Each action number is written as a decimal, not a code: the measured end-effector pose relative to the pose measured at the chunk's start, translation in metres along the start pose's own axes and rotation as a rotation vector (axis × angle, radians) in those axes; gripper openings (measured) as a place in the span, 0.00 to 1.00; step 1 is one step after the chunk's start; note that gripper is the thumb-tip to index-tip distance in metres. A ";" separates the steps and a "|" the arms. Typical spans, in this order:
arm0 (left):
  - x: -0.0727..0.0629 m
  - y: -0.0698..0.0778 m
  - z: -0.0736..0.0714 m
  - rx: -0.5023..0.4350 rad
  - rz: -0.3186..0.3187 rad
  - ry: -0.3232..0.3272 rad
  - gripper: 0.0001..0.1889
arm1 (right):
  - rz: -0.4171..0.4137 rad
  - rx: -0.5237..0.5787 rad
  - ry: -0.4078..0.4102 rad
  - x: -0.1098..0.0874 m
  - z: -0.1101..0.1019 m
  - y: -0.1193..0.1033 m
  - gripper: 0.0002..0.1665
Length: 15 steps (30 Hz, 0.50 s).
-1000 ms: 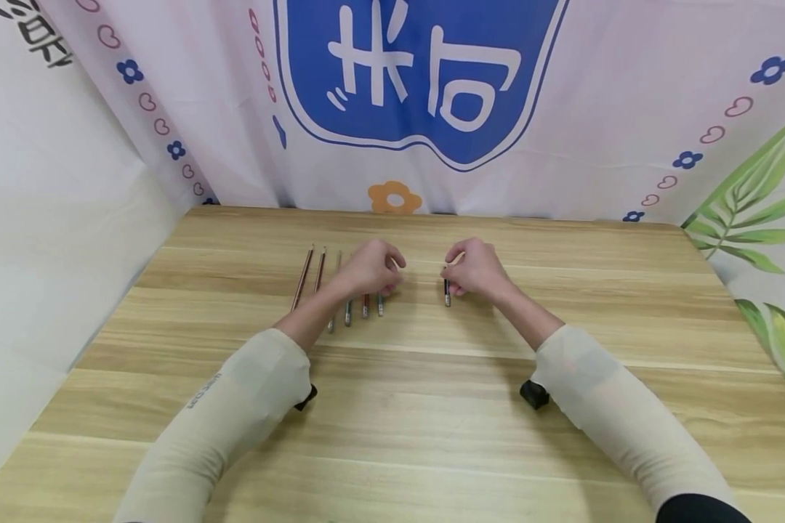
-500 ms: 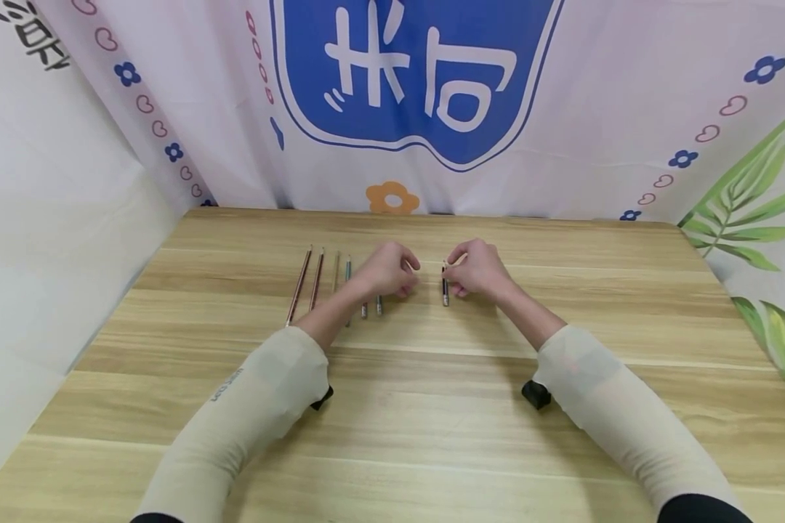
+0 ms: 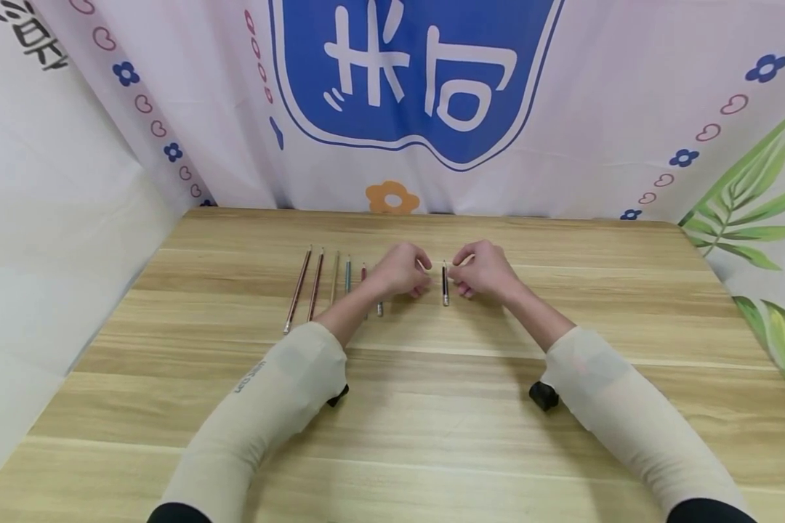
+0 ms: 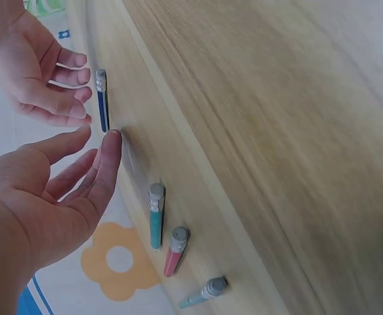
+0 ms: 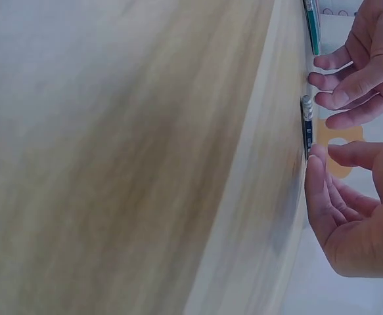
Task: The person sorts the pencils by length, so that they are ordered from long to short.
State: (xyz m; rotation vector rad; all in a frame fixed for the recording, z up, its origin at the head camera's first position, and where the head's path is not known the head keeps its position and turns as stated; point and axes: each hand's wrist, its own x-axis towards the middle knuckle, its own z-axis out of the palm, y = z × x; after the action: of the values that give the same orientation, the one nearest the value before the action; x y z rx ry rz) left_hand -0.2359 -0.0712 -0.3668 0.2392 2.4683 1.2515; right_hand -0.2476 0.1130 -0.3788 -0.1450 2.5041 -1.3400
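A short dark pencil with an eraser end lies on the table between my two hands. My right hand is just to its right, thumb and forefinger apart, fingertips close beside the pencil. To the left of the pencil hovers my left hand, holding nothing, its fingers loosely bent and spread in the left wrist view. Under the left hand and wrist, a teal pencil and a red pencil are partly hidden in the head view.
More pencils lie side by side to the left: a long brown-red pencil, another brown-red pencil, a plain wooden pencil and a blue-teal pencil. The wood-grain table ends at a printed curtain behind.
My left hand has moved right, away from the row and toward the dark pencil, uncovering more of the row. My right hand has let go of the dark pencil and shifted slightly right.
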 end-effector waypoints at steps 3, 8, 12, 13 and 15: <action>0.002 0.003 0.003 0.023 -0.003 0.004 0.17 | 0.021 0.029 -0.009 0.000 -0.001 0.002 0.12; 0.007 0.007 0.008 0.044 -0.006 0.011 0.17 | 0.056 0.094 -0.020 0.001 -0.004 0.003 0.13; 0.012 0.007 0.012 0.049 -0.006 0.025 0.15 | 0.070 0.138 -0.027 0.000 -0.006 0.005 0.14; 0.014 0.007 0.013 0.046 -0.005 0.026 0.14 | 0.072 0.144 -0.028 0.000 -0.006 0.005 0.15; 0.016 0.007 0.015 0.043 -0.004 0.024 0.13 | 0.076 0.155 -0.031 0.000 -0.008 0.006 0.15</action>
State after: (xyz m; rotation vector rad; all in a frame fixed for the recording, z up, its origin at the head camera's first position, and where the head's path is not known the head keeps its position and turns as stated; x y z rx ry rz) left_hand -0.2444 -0.0508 -0.3734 0.2310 2.5164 1.2077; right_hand -0.2494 0.1225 -0.3798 -0.0363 2.3443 -1.4818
